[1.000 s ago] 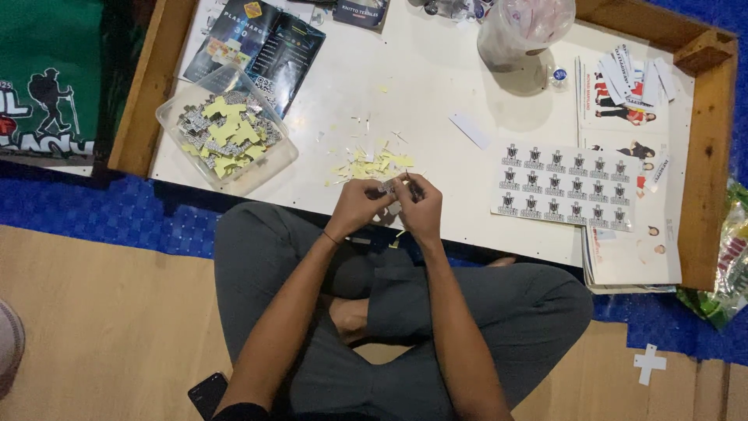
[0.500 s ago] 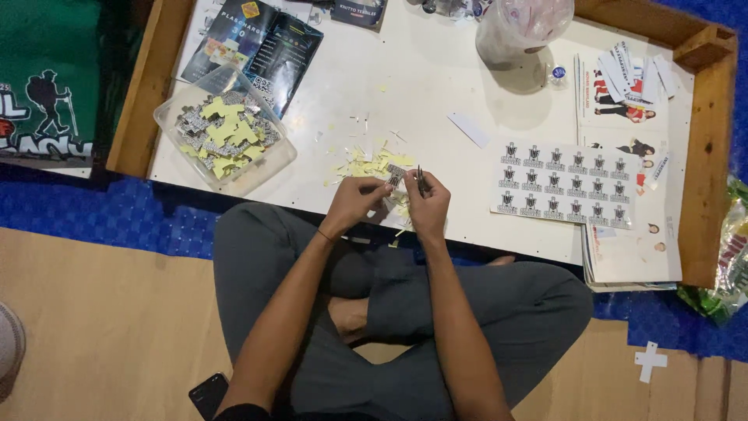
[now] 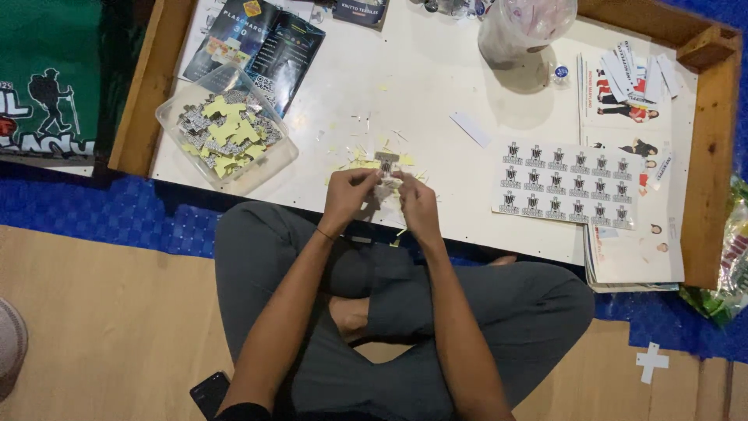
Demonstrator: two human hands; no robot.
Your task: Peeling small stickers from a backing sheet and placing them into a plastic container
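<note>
Left hand [image 3: 348,196]: hovering over the near edge of the table, fingers curled in, pinching the small cut-out sticker from its 9 o'clock side.
Right hand [image 3: 413,204]: sitting just beside the left, at about 3 o'clock of it, fingers bent in, gripping the same piece from the other side.
Small cut-out sticker [image 3: 386,165]: standing up between the two hands, its top poking out at 12 o'clock above the fingertips; a pale, grey-printed shape, too small to make out in detail.
Yellow paper scraps [image 3: 357,160]: lying scattered on the table right under and at 12 o'clock of the hands.
Clear plastic tub [image 3: 273,160]: sitting at 10 o'clock of the hands, well apart, holding a heap of yellow and grey cut pieces.
Sticker sheet [image 3: 567,185]: lying flat at 3 o'clock of the hands, two rows of small dark printed figures.
Printed paper stack [image 3: 633,257]: lying under and beyond the sheet, near the table's right rim.
Dark glossy packets [image 3: 261,43]: lying at 11 o'clock, behind the tub.
Crumpled clear bag [image 3: 522,27]: standing at 1 o'clock, near the far edge.
Table [image 3: 436,93]: white top with a wooden rim.
Person: sitting cross-legged on the floor in grey trousers, both forearms reaching toward 12 o'clock.
Dark phone [image 3: 209,392]: lying on the floor at 7 o'clock of the hands, beside the left elbow.
</note>
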